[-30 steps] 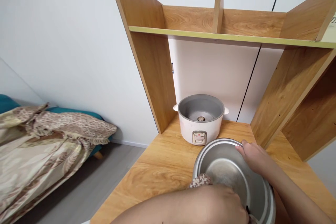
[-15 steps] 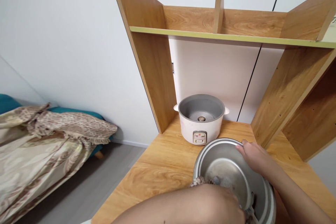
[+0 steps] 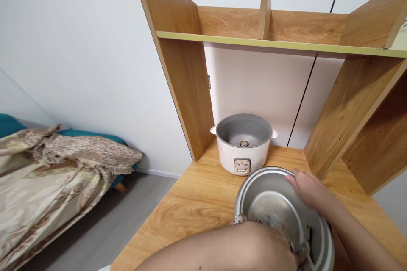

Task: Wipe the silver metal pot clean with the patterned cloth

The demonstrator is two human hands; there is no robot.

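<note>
Head cam, left hand (image 3: 282,250) hidden by forearm, cloth (image 3: 300,250) partly.

1. Surface (image 3: 190,203) left of metal pot (image 3: 276,203): bare wood, open passage.
2. Rice cooker (image 3: 243,144) just behind pot, narrow gap.
3. Shelf side panels (image 3: 187,93) wall both flanks; shelf board (image 3: 280,44) overhead.

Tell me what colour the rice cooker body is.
White, with a grey inside; the rice cooker shows clearly in the head view.
</note>
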